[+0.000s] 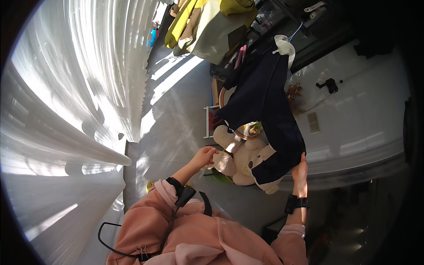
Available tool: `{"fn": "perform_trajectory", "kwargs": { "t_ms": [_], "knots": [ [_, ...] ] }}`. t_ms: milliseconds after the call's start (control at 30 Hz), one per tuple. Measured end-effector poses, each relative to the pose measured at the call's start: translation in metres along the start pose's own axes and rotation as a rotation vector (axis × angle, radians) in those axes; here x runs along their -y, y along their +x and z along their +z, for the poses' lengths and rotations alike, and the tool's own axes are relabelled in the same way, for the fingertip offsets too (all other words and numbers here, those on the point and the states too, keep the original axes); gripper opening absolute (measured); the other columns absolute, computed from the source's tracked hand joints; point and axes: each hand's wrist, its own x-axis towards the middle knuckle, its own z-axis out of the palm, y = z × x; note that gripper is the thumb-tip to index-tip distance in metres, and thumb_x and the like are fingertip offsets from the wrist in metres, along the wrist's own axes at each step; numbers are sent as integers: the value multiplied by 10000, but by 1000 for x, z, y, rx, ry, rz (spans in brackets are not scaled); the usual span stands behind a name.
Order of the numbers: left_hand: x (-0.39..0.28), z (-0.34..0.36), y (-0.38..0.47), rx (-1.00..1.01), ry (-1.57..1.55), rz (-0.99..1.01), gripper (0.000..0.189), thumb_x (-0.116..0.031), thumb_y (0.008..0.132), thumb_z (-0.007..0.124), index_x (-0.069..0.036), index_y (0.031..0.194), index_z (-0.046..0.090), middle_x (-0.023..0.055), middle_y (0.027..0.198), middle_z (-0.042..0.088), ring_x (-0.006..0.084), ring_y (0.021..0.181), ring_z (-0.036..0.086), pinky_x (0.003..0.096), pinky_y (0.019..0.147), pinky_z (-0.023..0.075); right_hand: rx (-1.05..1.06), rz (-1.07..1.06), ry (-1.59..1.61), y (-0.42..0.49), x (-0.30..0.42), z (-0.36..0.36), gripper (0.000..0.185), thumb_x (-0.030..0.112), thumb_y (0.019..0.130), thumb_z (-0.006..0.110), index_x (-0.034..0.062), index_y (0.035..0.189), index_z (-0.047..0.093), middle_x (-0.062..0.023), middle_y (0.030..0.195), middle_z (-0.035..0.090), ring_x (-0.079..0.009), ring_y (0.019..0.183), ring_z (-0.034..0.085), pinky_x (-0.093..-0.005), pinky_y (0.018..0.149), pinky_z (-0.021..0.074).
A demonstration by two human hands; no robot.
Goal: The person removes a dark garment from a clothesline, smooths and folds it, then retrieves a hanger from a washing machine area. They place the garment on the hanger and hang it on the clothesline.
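Observation:
A dark navy garment (265, 89) hangs in front of me from a white hanger (284, 48) with a light blue hook. My right hand (300, 167) is at the lower right edge of the garment, its fingers partly hidden behind the cloth; it seems to pinch the edge. My left hand (207, 156) is lifted to the left of the garment, fingers curled in, with no object visible in it. A large cream teddy bear (243, 159) sits below and behind the cloth, partly covered by it.
White sheer curtains (109, 82) fill the left side. Yellow and grey-green clothes (212, 29) hang at the top. Beside the bear are a small white rack (207, 122) and a round orange-rimmed item (246, 135). A wall socket (313, 122) is at right.

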Motion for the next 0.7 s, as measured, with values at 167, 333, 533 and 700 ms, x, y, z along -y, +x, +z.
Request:
{"fn": "perform_trajectory", "kwargs": {
  "t_ms": [167,333,533,700],
  "knots": [
    [12,0,25,-61,-131,-46,281,-284,978,434,-67,959,612,-37,613,416,77,536,431,276,621,482,-72,11,112,-12,11,-13,533,360,1008,398,-2,1397,359,-119,1430,414,-259,1296,421,-405,1075,332],
    [28,-3,67,-113,-358,-156,198,-221,935,480,-70,1012,584,-35,666,437,83,552,430,262,605,458,-147,14,239,-9,8,-26,492,331,1009,409,0,1373,393,-117,1406,440,-248,1262,456,-399,1054,359],
    [33,-9,134,-208,-582,-233,196,-205,912,528,-86,1065,551,-1,806,521,118,717,515,283,668,450,-137,-70,133,5,14,-42,477,353,1002,417,30,1354,428,-77,1377,461,-221,1257,445,-382,1049,352],
    [35,-14,187,-421,-439,-302,450,-382,905,527,-101,1254,488,82,1244,519,198,1103,521,398,924,422,-48,-66,256,9,24,-43,497,376,999,404,50,1374,414,-86,1397,452,-233,1282,425,-384,1065,329]
  ]
}}
